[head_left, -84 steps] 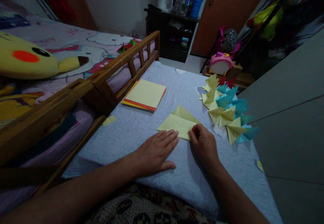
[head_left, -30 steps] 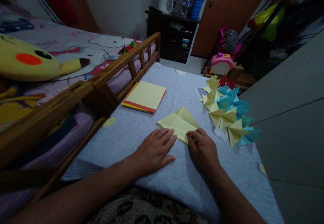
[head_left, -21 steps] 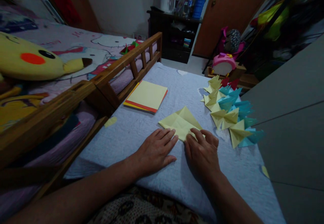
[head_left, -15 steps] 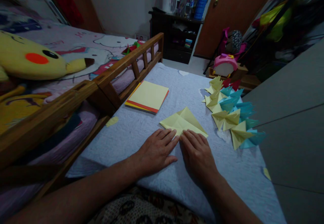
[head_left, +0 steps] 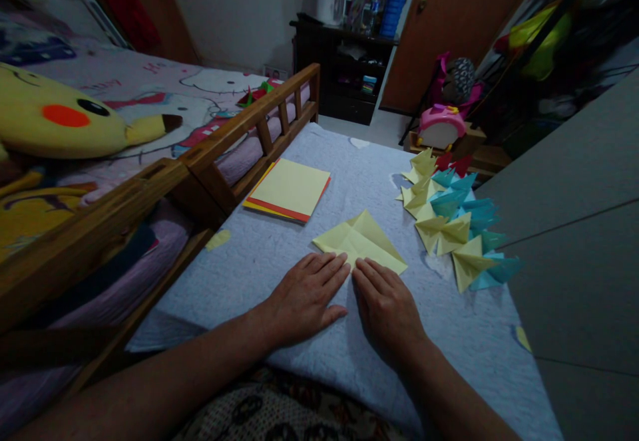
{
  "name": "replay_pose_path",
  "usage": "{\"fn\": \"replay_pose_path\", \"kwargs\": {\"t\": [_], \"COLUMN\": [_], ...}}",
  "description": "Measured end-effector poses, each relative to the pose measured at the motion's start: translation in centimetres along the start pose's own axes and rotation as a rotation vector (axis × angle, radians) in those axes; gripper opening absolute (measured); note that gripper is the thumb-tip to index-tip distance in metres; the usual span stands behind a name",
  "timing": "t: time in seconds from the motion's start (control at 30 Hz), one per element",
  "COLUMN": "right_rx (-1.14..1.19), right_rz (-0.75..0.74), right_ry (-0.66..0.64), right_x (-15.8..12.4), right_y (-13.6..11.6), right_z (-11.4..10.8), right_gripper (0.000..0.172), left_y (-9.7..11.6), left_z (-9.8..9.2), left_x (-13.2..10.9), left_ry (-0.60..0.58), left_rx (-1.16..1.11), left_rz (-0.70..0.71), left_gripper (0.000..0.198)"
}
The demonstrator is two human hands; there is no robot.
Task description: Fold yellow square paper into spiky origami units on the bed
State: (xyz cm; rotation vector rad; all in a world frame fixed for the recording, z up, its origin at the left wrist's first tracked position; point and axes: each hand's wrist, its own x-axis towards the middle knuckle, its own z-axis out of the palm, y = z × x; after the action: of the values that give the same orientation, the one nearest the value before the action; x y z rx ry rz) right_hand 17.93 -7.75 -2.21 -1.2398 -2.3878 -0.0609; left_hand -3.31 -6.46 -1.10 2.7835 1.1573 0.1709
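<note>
A pale yellow sheet of origami paper [head_left: 367,238], creased and partly folded, lies on the cloth-covered table in front of me. My left hand [head_left: 309,294] is flat, its fingertips on the paper's near left edge and its thumb stretched out to the side. Beside it my right hand [head_left: 387,301] rests its outstretched fingers on the near edge, a little right of the middle. Both hands cover part of that edge. Farther off to the left is a stack of square paper [head_left: 292,185], pale yellow on top with orange and darker yellow below.
Folded paper pieces in yellow [head_left: 442,231], blue [head_left: 484,215] and red stand in rows at the table's right. A wooden bed rail [head_left: 259,128] borders the left side, with a yellow plush toy [head_left: 60,112] beyond it. A pale cabinet panel [head_left: 589,228] rises on the right.
My right hand's fingers have slid slightly away from the left hand along the near edge of the paper. The left hand stays pressed in place. The whole view has shifted a little.
</note>
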Motion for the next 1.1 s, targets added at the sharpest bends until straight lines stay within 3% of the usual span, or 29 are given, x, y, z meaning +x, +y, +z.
{"fn": "replay_pose_path", "kwargs": {"t": [1.1], "right_rx": [-0.029], "right_rz": [-0.033], "right_ry": [0.037], "right_x": [-0.13], "right_y": [-0.21], "right_z": [0.07], "right_gripper": [0.034], "left_y": [0.20], "left_z": [-0.09], "left_x": [0.03], "left_ry": [0.046], "left_rx": [0.003], "left_rz": [0.005], "left_gripper": [0.061]}}
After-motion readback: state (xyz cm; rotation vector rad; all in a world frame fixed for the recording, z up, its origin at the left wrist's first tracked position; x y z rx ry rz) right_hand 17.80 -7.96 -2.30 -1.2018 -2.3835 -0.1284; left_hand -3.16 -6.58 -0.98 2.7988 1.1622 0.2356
